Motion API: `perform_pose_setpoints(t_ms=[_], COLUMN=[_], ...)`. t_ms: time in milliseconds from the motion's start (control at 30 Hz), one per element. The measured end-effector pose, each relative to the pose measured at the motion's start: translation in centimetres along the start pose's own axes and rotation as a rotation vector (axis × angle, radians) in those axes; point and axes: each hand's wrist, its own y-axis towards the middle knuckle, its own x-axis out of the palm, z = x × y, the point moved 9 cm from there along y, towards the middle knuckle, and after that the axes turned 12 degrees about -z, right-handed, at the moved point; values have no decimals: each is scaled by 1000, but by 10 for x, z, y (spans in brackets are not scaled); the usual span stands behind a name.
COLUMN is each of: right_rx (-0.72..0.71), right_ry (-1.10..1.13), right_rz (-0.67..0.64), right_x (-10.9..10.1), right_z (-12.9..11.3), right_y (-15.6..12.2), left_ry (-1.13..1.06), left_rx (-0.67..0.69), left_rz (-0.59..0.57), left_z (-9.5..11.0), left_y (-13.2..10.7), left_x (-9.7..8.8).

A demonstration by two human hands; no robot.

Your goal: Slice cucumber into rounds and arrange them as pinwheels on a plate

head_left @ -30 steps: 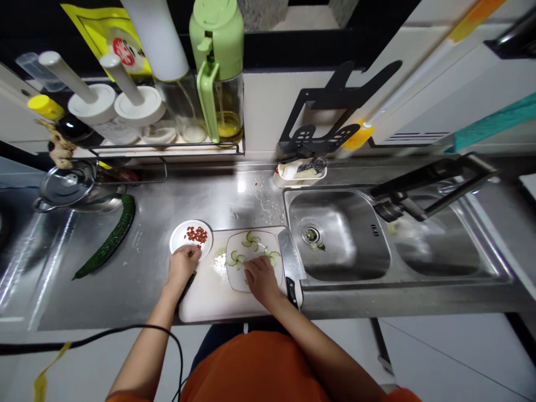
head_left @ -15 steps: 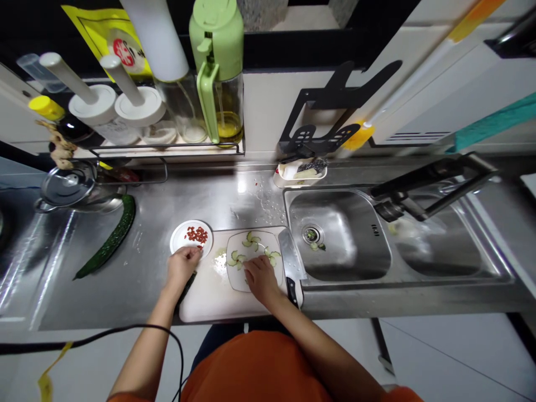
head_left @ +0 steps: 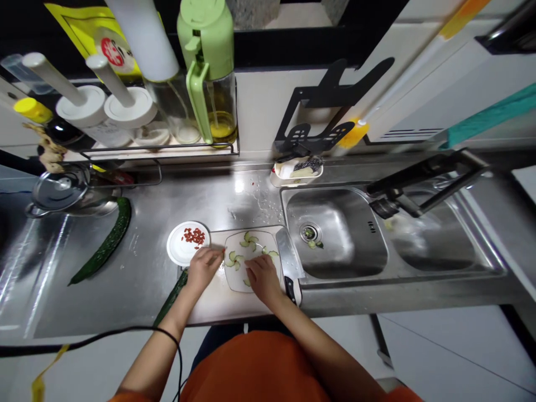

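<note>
My left hand (head_left: pixel 205 269) pinches a small red goji berry (head_left: pixel 224 252) at the left rim of a squarish white plate (head_left: pixel 233 282). On that plate lie thin green-edged cucumber slices (head_left: pixel 249 240), fanned into pinwheel shapes. My right hand (head_left: pixel 263 276) hovers low over the plate's right half, fingers loosely stretched, with nothing visible in them; it hides some of the slices. Left of the plate, a small round white dish (head_left: pixel 176 252) holds several goji berries (head_left: pixel 193 237). Both my left hand and the squarish plate are over a white cutting board (head_left: pixel 209 310).
A cleaver (head_left: pixel 288 254) lies on the board's right edge, beside the sink (head_left: pixel 339 234). One cucumber (head_left: pixel 104 248) rests on the left counter; another (head_left: pixel 172 298) lies partly under my left forearm. Behind stand an oil bottle (head_left: pixel 207 50) and jars on a rack. A black cable (head_left: pixel 104 333) crosses the front.
My left hand has moved right from the round dish to the squarish plate, carrying a goji berry. My right hand has stayed nearly in place. The view has shifted slightly.
</note>
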Motion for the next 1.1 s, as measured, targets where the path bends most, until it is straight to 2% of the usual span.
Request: perform_pose_setpoints(t_ms=[267, 433, 600, 733, 900, 1100], right_rx=[120, 175, 227, 253, 259, 252], right_ry=[28, 60, 48, 49, 43, 4], right_rz=[62, 132, 140, 146, 124, 104], right_x=[-23, -34, -37, -38, -35, -30], right_z=[29, 49, 58, 60, 61, 61], right_y=[-25, -43, -51, -51, -49, -44], left_ry=[-48, -29, 79, 105, 143, 154], left_rx=[190, 237, 206, 164, 120, 88], left_rz=[-119, -192, -214, -241, -262, -275], left_z=[60, 81, 89, 91, 88, 85], left_y=[24, 33, 34, 33, 32, 31], left_x=[49, 81, 107, 122, 133, 137])
